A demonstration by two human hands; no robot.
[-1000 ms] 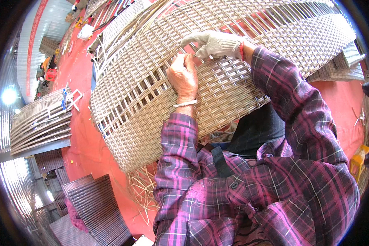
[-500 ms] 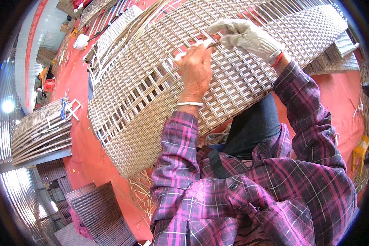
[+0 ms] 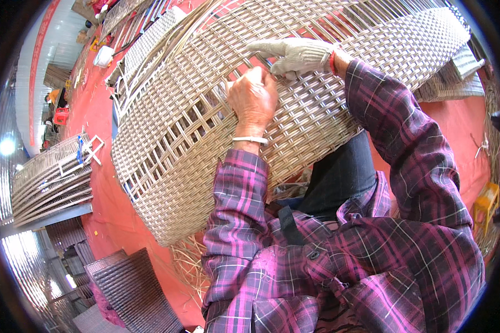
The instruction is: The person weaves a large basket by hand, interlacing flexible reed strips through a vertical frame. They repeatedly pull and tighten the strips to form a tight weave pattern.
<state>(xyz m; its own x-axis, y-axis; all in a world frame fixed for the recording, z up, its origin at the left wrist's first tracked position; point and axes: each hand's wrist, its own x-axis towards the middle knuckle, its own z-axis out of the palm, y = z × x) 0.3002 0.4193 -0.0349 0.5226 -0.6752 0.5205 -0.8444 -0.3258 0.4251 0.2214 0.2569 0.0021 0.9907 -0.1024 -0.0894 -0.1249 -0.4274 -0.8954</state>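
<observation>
Hands (image 3: 253,97) at woven panel (image 3: 316,108), long axis slanting up rightward

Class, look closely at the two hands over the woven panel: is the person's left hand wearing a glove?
No, the left hand is bare, while the right hand wears a pale glove.

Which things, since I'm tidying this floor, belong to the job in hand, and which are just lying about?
In the job:
woven wicker panel
bare left hand, at the weave
gloved right hand, beside it

Apparently lying about, untouched:
stacked slatted panels
dark ribbed panel
loose strips
</observation>
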